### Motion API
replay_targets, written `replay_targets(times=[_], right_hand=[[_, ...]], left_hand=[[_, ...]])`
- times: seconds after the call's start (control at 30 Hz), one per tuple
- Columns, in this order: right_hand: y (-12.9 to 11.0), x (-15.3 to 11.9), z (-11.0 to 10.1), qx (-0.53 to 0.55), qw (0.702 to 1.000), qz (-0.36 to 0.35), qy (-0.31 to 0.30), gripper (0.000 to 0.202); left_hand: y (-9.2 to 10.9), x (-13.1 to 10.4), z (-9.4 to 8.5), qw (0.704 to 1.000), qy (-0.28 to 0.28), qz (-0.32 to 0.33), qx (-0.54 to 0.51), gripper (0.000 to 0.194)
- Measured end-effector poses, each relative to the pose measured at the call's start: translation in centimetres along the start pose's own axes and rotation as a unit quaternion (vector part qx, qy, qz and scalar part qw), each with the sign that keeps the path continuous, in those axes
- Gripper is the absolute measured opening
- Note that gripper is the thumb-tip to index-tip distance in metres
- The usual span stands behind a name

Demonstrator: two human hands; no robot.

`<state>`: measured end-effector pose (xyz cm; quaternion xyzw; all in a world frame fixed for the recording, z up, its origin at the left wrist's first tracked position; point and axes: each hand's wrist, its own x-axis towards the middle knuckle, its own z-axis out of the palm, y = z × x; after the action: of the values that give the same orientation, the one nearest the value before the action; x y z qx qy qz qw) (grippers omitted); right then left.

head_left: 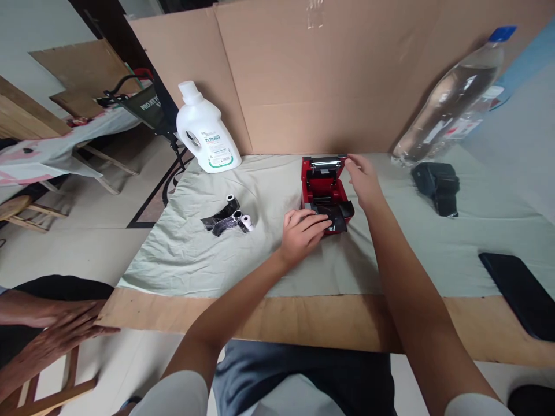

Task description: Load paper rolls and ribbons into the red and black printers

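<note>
A small red and black receipt printer [307, 188] stands on the cloth with its lid raised. My right hand [362, 176] grips the upper right corner of that lid, fingertips on its edge. At the front left side, my left hand [303, 230] holds the printer, its fingers close together over a dark, shiny strip [339, 219] that lies across the front. The left thumb is hidden. Further left lie several small paper rolls [247, 222] with loose black wrapping [214, 222] around them.
A white detergent bottle [210, 136] stands back left against a cardboard panel [325, 75]. To the right are a large clear bottle [451, 98], a black device [437, 185] and a dark phone-like slab [520, 292]. Another person's hands [65, 329] rest at lower left, off the table.
</note>
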<state>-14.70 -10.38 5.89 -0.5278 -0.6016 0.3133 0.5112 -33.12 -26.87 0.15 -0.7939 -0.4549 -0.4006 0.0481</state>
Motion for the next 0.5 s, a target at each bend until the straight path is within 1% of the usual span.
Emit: replay_targets(times=[0.1,0.17,0.27,0.33,0.4,0.5], right_hand=[[-0.5,-0.1,0.6,0.001,1.0,0.005,-0.014,0.04],[-0.8,-0.8,0.7,-0.005,1.0,0.013,-0.022,0.038],[-0.5,-2.7,0.2,-0.045,0.998,0.002,-0.036,0.034],[0.0,-4.3,-0.2,-0.069,0.997,-0.009,-0.039,0.036],[0.7,-5.7,-0.4,-0.049,0.998,0.017,-0.039,0.048],[1.5,-6.9,-0.3,0.022,0.996,0.07,-0.049,0.07]], left_hand=[[0.2,0.0,-0.1,1.0,0.001,-0.008,-0.007,0.031],[0.2,0.0,-0.1,1.0,0.009,-0.011,-0.011,0.032],[0.3,0.1,-0.1,1.0,0.011,-0.014,-0.011,0.031],[0.3,0.1,-0.1,1.0,0.007,-0.013,-0.008,0.03],[0.3,0.2,-0.2,1.0,0.004,-0.008,-0.005,0.029],[0.4,0.5,-0.4,1.0,0.016,0.01,0.003,0.028]])
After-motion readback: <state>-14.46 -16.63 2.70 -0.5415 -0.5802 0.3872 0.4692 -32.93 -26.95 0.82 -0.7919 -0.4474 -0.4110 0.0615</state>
